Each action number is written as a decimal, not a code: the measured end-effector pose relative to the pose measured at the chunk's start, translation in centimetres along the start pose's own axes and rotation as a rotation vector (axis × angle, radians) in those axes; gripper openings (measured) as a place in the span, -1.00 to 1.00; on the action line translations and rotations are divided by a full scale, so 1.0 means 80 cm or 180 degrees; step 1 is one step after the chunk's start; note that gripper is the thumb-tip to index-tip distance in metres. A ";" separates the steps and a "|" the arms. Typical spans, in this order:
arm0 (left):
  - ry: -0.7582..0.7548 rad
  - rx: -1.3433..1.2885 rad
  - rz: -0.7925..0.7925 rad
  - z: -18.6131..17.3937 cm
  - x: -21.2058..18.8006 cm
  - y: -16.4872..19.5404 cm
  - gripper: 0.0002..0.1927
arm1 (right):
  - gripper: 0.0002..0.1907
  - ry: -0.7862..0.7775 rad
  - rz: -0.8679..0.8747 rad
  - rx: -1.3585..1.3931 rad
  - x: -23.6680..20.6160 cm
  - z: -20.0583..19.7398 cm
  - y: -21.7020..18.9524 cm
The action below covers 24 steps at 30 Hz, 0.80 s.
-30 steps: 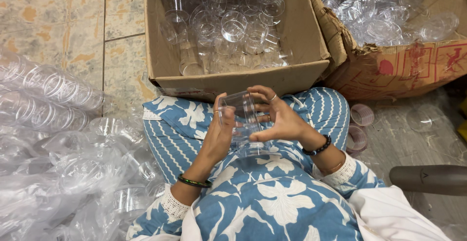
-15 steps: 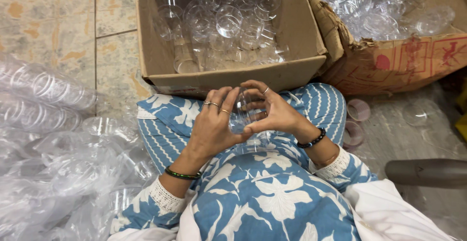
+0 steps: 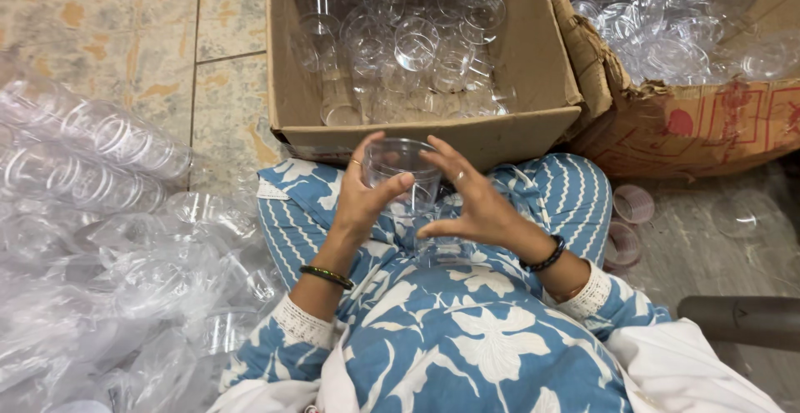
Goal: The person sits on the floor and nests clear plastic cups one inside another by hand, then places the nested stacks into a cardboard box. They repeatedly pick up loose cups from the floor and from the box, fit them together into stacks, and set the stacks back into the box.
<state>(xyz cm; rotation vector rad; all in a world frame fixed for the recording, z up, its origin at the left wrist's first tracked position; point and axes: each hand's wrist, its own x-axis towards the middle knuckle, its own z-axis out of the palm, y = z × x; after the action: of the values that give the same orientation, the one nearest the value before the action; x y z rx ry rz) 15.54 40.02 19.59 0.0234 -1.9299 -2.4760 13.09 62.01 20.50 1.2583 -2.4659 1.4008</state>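
I sit on the floor in blue and white patterned clothes. My left hand grips a clear plastic cup by its side, the open mouth turned up toward me. My right hand touches the cup's other side and lower part with spread fingers; another clear piece sits just under it over my lap. Both hands hover in front of an open cardboard box filled with several clear cups.
A second, torn cardboard box of clear cups stands at the right. Sleeves of stacked clear cups in plastic wrap pile up on my left. Loose lids lie on the floor by my right knee. A dark bar is at lower right.
The hands went from clasped around the cup to holding it raised with its mouth facing up. The view has shifted slightly closer to the front box.
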 end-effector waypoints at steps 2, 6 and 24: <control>-0.0032 -0.0505 -0.0467 0.000 -0.002 -0.010 -0.02 | 0.02 0.0171 -0.0247 -0.0395 0.000 0.003 -0.003; 0.0184 0.1027 0.0931 0.001 -0.019 -0.007 -0.09 | -0.09 0.0214 -0.0007 -0.0236 -0.001 0.005 -0.008; 0.0689 0.1136 0.1409 0.029 -0.026 0.008 -0.34 | -0.11 0.0676 -0.0065 -0.0377 0.007 0.008 -0.024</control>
<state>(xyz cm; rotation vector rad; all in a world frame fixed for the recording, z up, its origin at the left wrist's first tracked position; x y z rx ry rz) 17.58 42.10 20.81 -0.1168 -1.9916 -1.7635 14.20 60.72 21.68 1.0493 -2.3483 1.2883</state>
